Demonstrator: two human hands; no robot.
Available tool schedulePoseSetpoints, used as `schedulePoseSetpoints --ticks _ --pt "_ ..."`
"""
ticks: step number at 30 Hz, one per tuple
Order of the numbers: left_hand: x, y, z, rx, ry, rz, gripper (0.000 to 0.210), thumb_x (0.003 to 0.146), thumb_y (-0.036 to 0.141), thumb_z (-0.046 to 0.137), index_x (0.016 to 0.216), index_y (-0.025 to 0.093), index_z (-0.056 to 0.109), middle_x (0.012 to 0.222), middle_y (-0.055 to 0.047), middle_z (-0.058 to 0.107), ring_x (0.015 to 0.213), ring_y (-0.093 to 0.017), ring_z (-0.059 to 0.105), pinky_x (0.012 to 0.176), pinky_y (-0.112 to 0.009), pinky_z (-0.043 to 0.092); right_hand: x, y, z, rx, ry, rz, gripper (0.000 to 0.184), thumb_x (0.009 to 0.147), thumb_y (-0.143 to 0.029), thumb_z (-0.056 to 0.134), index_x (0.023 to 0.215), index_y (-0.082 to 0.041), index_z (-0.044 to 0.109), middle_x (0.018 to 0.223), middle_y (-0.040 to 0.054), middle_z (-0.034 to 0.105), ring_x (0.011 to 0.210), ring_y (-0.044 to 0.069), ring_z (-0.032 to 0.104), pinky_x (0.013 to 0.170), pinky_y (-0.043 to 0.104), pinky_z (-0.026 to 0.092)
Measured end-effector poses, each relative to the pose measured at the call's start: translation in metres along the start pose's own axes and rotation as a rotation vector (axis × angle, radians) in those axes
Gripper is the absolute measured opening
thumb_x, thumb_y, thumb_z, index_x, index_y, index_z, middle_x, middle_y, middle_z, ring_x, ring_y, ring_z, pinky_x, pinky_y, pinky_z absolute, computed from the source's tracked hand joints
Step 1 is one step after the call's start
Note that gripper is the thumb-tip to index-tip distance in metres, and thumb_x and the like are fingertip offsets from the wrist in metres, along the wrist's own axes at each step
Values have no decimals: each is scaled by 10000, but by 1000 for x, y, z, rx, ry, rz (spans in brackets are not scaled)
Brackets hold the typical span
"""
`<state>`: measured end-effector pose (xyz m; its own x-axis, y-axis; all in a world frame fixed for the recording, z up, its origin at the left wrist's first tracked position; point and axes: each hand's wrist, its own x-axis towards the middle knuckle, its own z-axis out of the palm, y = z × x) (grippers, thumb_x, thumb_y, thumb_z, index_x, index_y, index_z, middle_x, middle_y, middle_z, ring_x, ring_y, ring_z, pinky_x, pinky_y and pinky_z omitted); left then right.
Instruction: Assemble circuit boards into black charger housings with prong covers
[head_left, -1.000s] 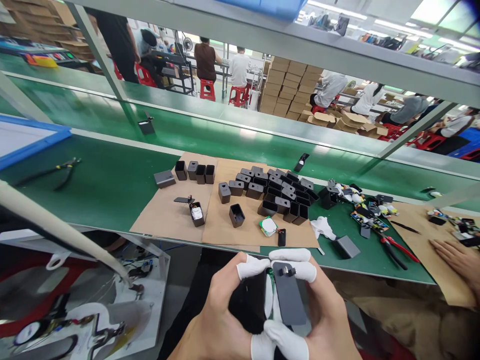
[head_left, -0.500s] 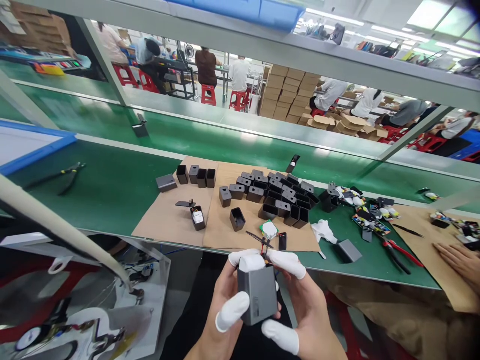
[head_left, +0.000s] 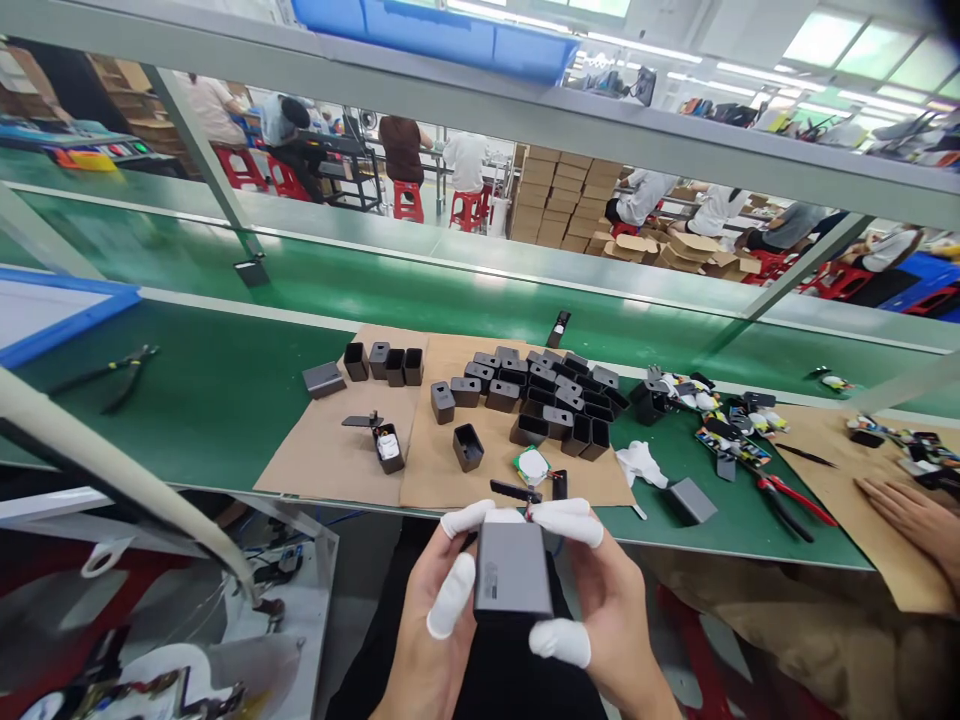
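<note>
A dark grey plastic case [head_left: 514, 570] is held between my two hands over my lap, in front of the table edge. My left hand [head_left: 439, 590], with white finger cots, grips its left side, thumb against the wall. My right hand [head_left: 607, 590], also in white finger cots, closes on the right side with its thumb near the lower corner. A small black piece [head_left: 514, 491] with wires stands out at the case's far end. Just beyond lies a green circuit board [head_left: 523, 457] with a white round pad. The inside of the held case is hidden.
Brown cardboard [head_left: 315, 460] carries several black cases [head_left: 540, 385] and one case with parts inside [head_left: 388, 448]. To the right lie circuit boards [head_left: 731, 430], red-handled pliers [head_left: 784, 500] and a co-worker's hand [head_left: 907, 510]. Other pliers [head_left: 124, 378] lie left.
The held case has tipped so its broad face turns more upward, and both hands have shifted slightly left in view. The whole view has moved a little with the head.
</note>
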<state>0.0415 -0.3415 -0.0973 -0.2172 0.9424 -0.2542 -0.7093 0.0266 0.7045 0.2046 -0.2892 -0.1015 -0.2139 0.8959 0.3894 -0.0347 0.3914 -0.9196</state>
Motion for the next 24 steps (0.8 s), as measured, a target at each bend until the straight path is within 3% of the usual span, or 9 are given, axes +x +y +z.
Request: schedulePoseSetpoints --ticks 4,6,11,16,24 --pt "-1 -6 7 6 15 94 755 561 490 1099 1191 229 774 1332 -147 770 1351 -423 713 1164 -518 607 4 5 9 121 60 133 600 869 -707 882 1300 -303 779 1250 89 784 1144 273 761 1010 359 642" --pt "-2 -10 11 9 57 117 753 510 438 1124 1138 227 765 1316 -129 773 1330 -406 730 1156 -503 614 8 4 14 136 75 188 528 912 -675 856 1261 -285 785 1213 87 792 1090 254 759 978 341 637" --pt "-3 -20 17 -10 178 158 765 618 475 1080 1258 250 725 1302 -115 785 1283 -355 761 1134 -475 629 22 -2 23 102 69 288 458 921 -653 848 1124 -246 798 1080 70 795 979 224 742 919 321 618" --pt "-3 -32 11 15 272 199 697 618 542 1070 1158 232 756 1244 -102 800 1239 -334 771 1098 -454 645 32 -10 26 74 54 347 449 862 -619 902 1037 -227 773 1003 53 775 917 218 717 869 325 601" --pt "-10 -33 14 19 325 214 708 629 487 1075 1193 253 717 1269 -80 786 1156 -278 782 998 -381 666 41 -20 29 131 25 438 393 791 -547 957 931 -224 783 915 31 784 856 201 698 813 307 574"
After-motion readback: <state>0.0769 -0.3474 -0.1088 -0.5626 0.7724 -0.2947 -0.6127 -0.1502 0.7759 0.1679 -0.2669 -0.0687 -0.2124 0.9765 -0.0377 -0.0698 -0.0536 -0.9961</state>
